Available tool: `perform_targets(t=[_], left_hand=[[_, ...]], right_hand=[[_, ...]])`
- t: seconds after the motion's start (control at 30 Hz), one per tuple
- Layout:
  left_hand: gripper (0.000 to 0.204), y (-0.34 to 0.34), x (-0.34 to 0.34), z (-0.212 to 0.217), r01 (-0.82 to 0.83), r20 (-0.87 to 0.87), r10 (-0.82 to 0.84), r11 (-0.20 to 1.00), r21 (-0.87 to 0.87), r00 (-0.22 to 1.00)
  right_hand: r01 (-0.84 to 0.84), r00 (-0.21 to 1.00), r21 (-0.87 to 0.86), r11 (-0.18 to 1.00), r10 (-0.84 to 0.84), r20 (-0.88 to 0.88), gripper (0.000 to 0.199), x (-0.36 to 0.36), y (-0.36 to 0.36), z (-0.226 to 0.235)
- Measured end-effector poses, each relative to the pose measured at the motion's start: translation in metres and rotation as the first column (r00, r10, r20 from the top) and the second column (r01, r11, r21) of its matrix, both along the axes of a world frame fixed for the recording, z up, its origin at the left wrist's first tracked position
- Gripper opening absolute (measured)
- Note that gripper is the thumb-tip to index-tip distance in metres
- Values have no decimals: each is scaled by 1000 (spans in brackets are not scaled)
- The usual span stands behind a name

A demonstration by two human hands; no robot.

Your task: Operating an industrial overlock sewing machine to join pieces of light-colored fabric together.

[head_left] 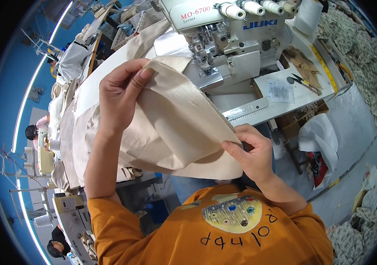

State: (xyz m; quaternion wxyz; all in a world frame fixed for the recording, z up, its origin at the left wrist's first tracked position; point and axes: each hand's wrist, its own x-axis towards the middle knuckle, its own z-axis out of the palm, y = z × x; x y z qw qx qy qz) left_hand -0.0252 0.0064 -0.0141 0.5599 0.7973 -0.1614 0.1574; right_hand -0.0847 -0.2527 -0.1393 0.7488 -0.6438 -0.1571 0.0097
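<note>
Between my hands a cream fabric piece (171, 119) is held up, its layered edge running slantwise from upper left to lower right. My left hand (122, 90) pinches the upper corner between thumb and fingers. At the lower right end of the same edge, my right hand (250, 150) grips the cloth, thumb on top and the other fingers partly behind it. Just beyond the cloth stands a white overlock sewing machine (241, 48); its metal presser foot area (208, 73) lies close past the raised edge. The fabric's lower part hangs in folds over my lap.
On the machine table's right side lie small black scissors (303, 83), a white label sheet (280, 92) and a yellow measuring tape (325, 68). Patterned cloth (361, 57) is heaped at far right. A white bag (319, 137) sits on the floor. Other people work at machines on the left.
</note>
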Motion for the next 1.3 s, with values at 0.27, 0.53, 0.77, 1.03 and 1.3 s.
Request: perform_targets(t=[0.27,0.53,0.77,1.03,1.3], left_hand=[[18,6,5,4,-80,94,73,994,78,993],[18,9,7,4,-80,97,68,988,131,993],[17,7,9,4,-99,119,86,988,116,989],[15,-9,11,0,-148,125,126,972,184,984],[13,-23,24,-23,-163,93,136,894,418,986]], right_hand=[[37,998,78,996,-32,-58,15,-1,4,-5],[-4,999,1,1000,4,-41,14,0,1,-7],[65,986,42,997,-57,-154,16,-7,5,-9],[162,979,-34,986,-165,-121,16,-11,4,-15],[183,951,-42,982,-187,-248,24,-24,-2,-36]])
